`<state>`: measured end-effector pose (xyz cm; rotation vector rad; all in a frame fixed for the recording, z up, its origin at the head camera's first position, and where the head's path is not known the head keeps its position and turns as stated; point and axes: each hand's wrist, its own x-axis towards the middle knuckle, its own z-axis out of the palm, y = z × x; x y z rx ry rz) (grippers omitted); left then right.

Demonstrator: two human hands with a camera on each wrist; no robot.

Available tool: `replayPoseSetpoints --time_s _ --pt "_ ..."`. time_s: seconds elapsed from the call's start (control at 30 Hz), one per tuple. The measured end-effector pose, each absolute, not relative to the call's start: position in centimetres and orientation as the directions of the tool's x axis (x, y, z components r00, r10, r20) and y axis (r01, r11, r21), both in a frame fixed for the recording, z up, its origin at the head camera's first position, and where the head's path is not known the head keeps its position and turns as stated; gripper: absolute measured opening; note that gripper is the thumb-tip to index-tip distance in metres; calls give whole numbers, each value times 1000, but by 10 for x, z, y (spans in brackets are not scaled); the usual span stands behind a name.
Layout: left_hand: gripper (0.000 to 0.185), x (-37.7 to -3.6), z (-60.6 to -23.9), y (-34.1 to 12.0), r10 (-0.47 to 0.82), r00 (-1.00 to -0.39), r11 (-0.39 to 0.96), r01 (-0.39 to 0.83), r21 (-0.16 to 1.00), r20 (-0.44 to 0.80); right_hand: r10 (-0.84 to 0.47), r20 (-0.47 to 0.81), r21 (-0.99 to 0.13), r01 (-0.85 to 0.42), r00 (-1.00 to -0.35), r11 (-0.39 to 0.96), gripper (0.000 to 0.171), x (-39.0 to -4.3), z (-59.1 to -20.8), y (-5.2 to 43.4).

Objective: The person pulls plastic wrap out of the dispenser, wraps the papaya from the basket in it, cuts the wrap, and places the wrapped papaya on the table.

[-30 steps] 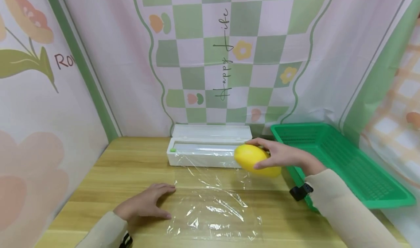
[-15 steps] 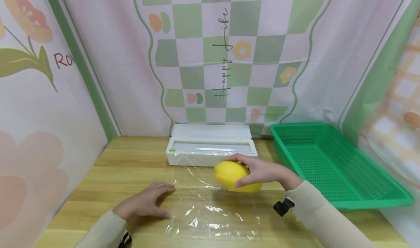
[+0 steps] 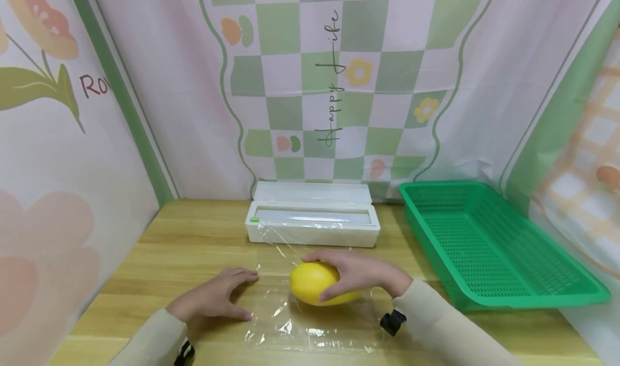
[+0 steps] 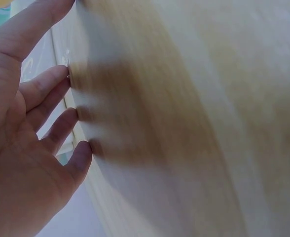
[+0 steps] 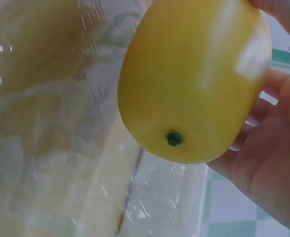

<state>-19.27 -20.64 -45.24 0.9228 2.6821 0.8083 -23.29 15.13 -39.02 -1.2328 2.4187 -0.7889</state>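
My right hand (image 3: 356, 274) grips a smooth yellow mango-like fruit (image 3: 317, 283) and holds it low over a sheet of clear cling film (image 3: 315, 323) spread on the wooden table (image 3: 194, 247). In the right wrist view the fruit (image 5: 194, 79), with a small green stem dot, fills the frame above the crinkled film (image 5: 46, 123), my fingers (image 5: 268, 163) wrapped round its right side. My left hand (image 3: 215, 301) lies flat on the table, its fingertips at the film's left edge; in the left wrist view its straight fingers (image 4: 41, 98) touch the wood.
A white cling-film dispenser box (image 3: 312, 220) with its lid up stands behind the sheet. An empty green plastic basket (image 3: 489, 247) sits at the right. Patterned cloth walls (image 3: 339, 86) close in the table on three sides.
My right hand has carried the yellow fruit from in front of the dispenser's right end down and to the left, onto the middle of the film. The left hand has stayed put.
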Motion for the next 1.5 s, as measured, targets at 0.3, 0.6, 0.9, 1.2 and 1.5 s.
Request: replayPoseSetpoints --time_s 0.3,0.6,0.9,1.2,1.5 --pt "89 -191 -452 -206 617 -787 661 514 547 -5 -813 -28 -590 -647 -582 483 80 -228 -405 137" --pt "90 -191 -451 -206 615 -788 656 504 562 -11 -795 -53 -652 -582 -605 486 84 -225 -411 134" --pt "90 -193 -452 -206 610 -792 658 494 569 -17 -798 -68 -681 -556 -599 476 86 -225 -410 137" --pt "91 -194 -453 -206 611 -792 654 493 575 -16 -807 -83 -697 -544 -585 466 88 -224 -410 141" --pt "89 -193 -455 -208 610 -792 659 495 566 -18 -814 -65 -698 -557 -577 450 88 -225 -412 149"
